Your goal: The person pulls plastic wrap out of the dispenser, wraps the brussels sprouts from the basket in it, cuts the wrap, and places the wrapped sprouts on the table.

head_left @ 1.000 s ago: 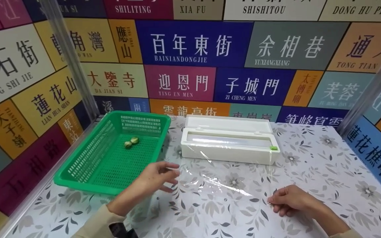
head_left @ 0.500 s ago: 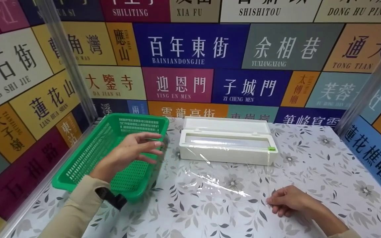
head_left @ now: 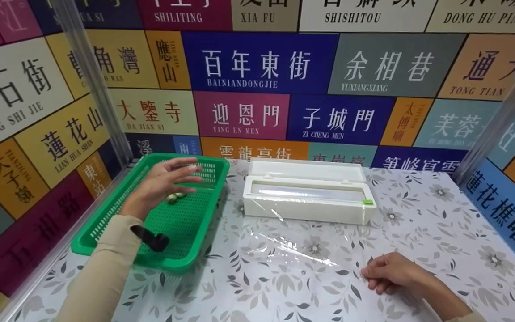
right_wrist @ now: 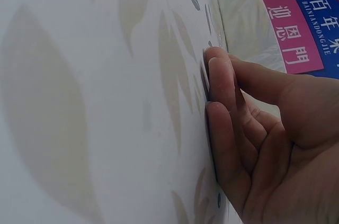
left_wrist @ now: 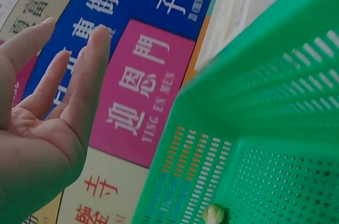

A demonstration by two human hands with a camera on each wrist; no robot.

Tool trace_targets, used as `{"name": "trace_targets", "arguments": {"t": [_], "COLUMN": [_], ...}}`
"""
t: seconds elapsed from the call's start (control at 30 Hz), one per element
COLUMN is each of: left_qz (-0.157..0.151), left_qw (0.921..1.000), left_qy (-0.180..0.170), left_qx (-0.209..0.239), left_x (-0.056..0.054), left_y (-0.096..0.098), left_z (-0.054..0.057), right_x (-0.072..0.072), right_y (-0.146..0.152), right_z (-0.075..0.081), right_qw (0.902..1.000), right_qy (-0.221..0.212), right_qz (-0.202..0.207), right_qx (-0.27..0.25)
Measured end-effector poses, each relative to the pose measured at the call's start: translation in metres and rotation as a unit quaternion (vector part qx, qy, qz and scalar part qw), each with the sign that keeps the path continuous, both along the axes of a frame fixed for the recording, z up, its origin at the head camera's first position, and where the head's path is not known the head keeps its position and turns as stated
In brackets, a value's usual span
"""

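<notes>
A: What does the right hand point(head_left: 396, 273) have?

B: The corner of the clear film point(head_left: 291, 252), pinched between thumb and curled fingers, down by the flowered tablecloth point(head_left: 441, 232). The sheet runs from that grip ahead and leftward to the white box point(head_left: 309, 211).

A: And the box itself?

B: Ahead of the pinch and left of it, its lid point(head_left: 306, 169) tipped back and a green slider point(head_left: 367, 202) at the end nearer the right hand.

A: The left hand point(head_left: 154, 187)?

B: Holding nothing. Its fingers are spread and relaxed above the green basket point(head_left: 215, 201), and two small round green vegetables point(head_left: 172, 197) lie in there below the fingers, partly hidden by them.

A: Any writing to read?

B: Plenty on the wall past both hands. Beyond the left fingers, a pale panel point(head_left: 152, 112) says 大鑒寺, DA JIAN SI, and a pink panel point(head_left: 242, 115) right of it reads 迎恩門, YING EN MEN.

A: Past the pinched film?

B: A blue panel point(head_left: 342, 118), 子城門, ZI CHENG MEN, with a grey panel point(head_left: 396, 65) above, 余相巷, YUXIANGXIANG. Up and left of those, a wide blue sign point(head_left: 257, 62) reads 百年東街, BAINIANDONGJIE.
</notes>
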State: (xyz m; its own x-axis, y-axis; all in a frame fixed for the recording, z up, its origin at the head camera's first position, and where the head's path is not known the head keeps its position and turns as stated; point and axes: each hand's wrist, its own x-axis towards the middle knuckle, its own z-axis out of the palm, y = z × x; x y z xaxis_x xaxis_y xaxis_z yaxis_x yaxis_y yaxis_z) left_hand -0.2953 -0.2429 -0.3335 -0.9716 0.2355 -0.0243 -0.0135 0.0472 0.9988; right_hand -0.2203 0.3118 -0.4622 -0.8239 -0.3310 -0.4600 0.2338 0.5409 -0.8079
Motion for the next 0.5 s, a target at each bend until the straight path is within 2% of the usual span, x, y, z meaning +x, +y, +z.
{"name": "trace_targets", "arguments": {"t": [0.3, 0.5], "left_qz": [0.066, 0.094], "left_qw": [0.995, 0.9919], "left_qy": [-0.008, -0.018], "left_qx": [0.074, 0.083], "left_x": [-0.021, -0.025], "left_y": [-0.015, -0.025], "left_z": [-0.006, -0.009], "right_x": [0.001, 0.002], "right_y": [-0.001, -0.003], "right_z": [0.002, 0.004], "right_qw": [1.0, 1.0], "right_qy": [0.003, 0.004], "right_qz": [-0.002, 0.0], "right_qx": [0.009, 0.003]}}
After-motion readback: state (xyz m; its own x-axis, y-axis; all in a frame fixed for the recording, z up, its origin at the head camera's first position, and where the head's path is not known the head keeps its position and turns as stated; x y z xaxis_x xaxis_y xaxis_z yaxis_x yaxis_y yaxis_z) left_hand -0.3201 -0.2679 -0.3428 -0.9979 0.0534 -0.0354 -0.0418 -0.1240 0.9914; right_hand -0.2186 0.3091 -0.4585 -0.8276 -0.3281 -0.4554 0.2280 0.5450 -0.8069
